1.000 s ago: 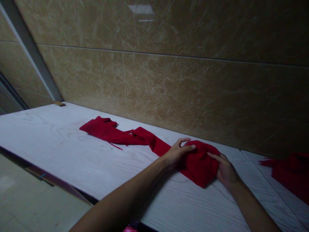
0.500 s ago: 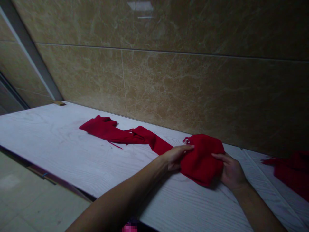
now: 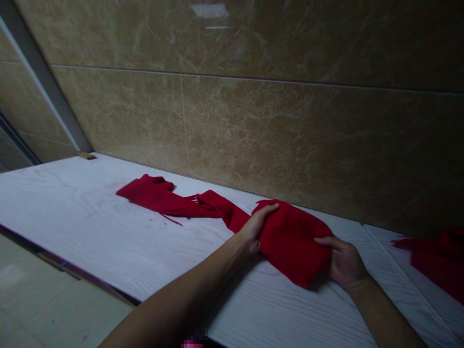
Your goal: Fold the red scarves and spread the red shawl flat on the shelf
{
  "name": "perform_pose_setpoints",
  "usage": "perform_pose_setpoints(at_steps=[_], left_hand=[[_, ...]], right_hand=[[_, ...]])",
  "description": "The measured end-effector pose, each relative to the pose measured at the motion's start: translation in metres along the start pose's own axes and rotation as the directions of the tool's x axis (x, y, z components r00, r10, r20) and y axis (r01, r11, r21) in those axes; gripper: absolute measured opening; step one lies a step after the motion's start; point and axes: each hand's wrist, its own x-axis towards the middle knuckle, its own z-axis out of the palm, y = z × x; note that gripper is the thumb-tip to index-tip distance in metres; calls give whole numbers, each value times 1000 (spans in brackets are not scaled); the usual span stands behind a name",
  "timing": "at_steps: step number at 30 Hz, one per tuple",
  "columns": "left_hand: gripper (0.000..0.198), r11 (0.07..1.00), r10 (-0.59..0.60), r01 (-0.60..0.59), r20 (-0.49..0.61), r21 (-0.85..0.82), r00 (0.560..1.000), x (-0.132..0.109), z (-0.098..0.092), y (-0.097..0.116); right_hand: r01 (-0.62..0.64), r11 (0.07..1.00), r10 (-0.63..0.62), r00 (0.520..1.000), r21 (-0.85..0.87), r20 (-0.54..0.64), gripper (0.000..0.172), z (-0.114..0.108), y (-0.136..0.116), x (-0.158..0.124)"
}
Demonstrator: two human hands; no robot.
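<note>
A piece of red cloth [image 3: 292,237] is stretched between my two hands, just over the white wood-grain table. My left hand [image 3: 256,229] grips its left edge, thumb on top and the other fingers underneath. At the right edge my right hand [image 3: 344,261] pinches the cloth in the same way, its fingertips hidden below. Left of my left hand, more red cloth pieces [image 3: 163,198] lie in a crumpled row, with loose threads and a frayed spot. Whether the nearest of these joins the held piece I cannot tell.
Another red cloth heap [image 3: 440,258] with a ragged end lies at the far right. The white table [image 3: 90,217] runs along a brown marbled tile wall [image 3: 235,121]. A small wooden block [image 3: 85,155] sits at the table's far left corner. A seam crosses the tabletop at right.
My left hand has shifted slightly left and up, drawing the red cloth wider and flatter. The white-edged frayed patch at its upper left no longer shows. My right hand has barely moved.
</note>
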Motion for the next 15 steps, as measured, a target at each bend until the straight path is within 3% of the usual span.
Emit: perform_pose_setpoints(at_steps=[3, 6, 8, 11, 13, 15], left_hand=[[27, 999, 8, -7, -12, 48, 1000, -1, 0, -2], [30, 996, 32, -30, -18, 87, 999, -3, 4, -4], [46, 994, 75, -73, -28, 76, 997, -6, 8, -5], [66, 993, 115, -113, -30, 46, 993, -8, 11, -6], [63, 994, 102, -100, -38, 52, 994, -7, 12, -8], [45, 993, 86, -79, -77, 91, 993, -4, 10, -11]], right_hand=[[-156, 985, 149, 984, 72, 95, 51, 11, -4, -5], [-125, 985, 112, 988, 121, 109, 76, 20, -9, -7], [-114, 987, 103, 990, 116, 99, 75, 22, -11, -6], [-57, 994, 53, 998, 95, 44, 59, 19, -10, 0], [16, 998, -13, 999, 68, -50, 51, 15, -8, 5], [70, 997, -62, 983, 42, -175, 47, 8, -7, 10]])
